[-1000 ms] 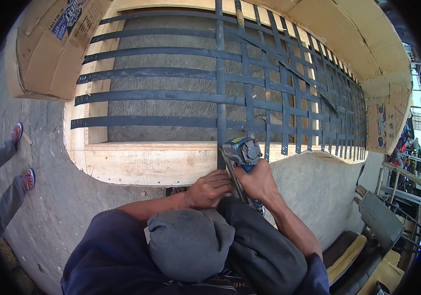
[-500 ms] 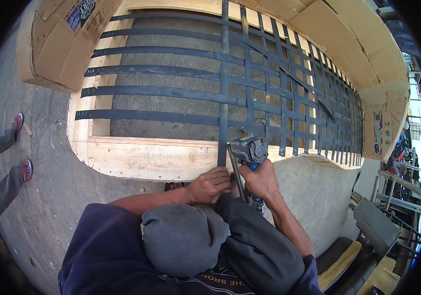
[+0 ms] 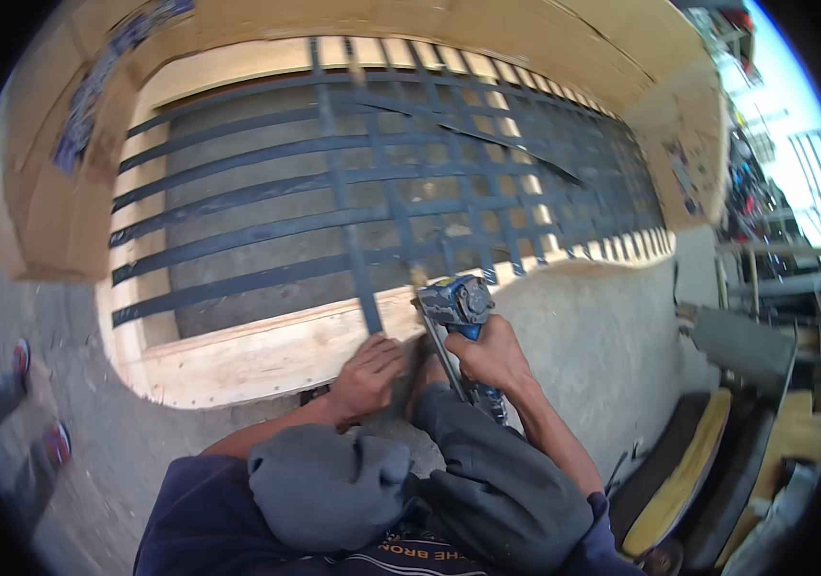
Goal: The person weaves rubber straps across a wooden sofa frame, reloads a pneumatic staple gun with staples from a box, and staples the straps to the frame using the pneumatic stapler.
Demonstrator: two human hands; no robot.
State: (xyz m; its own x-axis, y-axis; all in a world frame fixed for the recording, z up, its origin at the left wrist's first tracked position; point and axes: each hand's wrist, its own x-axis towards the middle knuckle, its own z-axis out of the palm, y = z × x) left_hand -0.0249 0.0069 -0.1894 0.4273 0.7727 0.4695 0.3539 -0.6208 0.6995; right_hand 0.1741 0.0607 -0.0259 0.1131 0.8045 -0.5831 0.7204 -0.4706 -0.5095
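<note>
My left hand is closed at the near rail of a wooden frame, its fingers gripping the lower end of a black webbing strap. That strap runs lengthwise away from me, across several side-to-side straps. In my right hand is a pneumatic staple gun with a grey head, a blue grip and a long, thin magazine. It is held just right of the strap, its nose close to the near rail. My fingers partly hide the strap's end.
Cardboard panels cover the frame's raised back and sides. A loose dark strip lies slantwise over the woven straps. Another person's sandalled feet stand at the left. Long pads and a grey board are at the right.
The whole view has turned and shifted. My left hand has moved left, away from the staple gun, and the gap between strap and gun is wider. The gun stays in my right hand.
</note>
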